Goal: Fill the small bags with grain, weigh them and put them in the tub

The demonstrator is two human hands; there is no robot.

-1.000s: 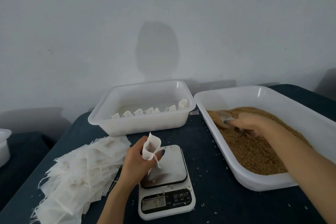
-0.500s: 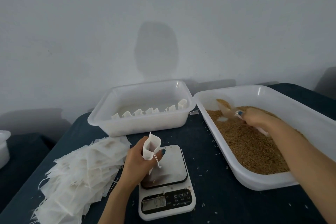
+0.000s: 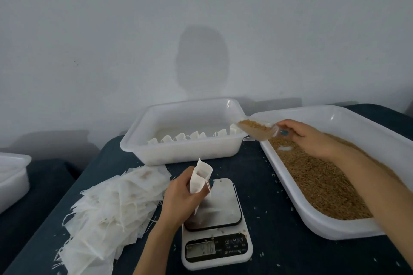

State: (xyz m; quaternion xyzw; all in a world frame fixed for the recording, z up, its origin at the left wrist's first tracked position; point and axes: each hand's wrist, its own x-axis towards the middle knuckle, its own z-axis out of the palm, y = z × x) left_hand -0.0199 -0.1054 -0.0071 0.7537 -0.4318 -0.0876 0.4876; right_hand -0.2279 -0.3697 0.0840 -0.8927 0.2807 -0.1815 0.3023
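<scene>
The left hand (image 3: 178,196) gripped a small white paper bag (image 3: 199,178) upright, mouth open, over the white digital scale (image 3: 215,225) — the right hand (image 3: 306,135) held a clear plastic scoop (image 3: 257,129) heaped with brown grain above the large white grain tub (image 3: 348,226).

The left hand (image 3: 178,198) grips a small white paper bag (image 3: 200,177) upright, mouth open, over a white digital kitchen scale (image 3: 215,225) on the dark blue bench (image 3: 268,185), beside a loose pile of flat empty white bags (image 3: 116,207). The right hand (image 3: 310,136) holds a clear plastic scoop (image 3: 259,133) full of brown grain (image 3: 253,123) above the rim of a large white plastic tray (image 3: 312,225), near the white rectangular tub (image 3: 178,154) with a row of filled bags (image 3: 194,136).
</scene>
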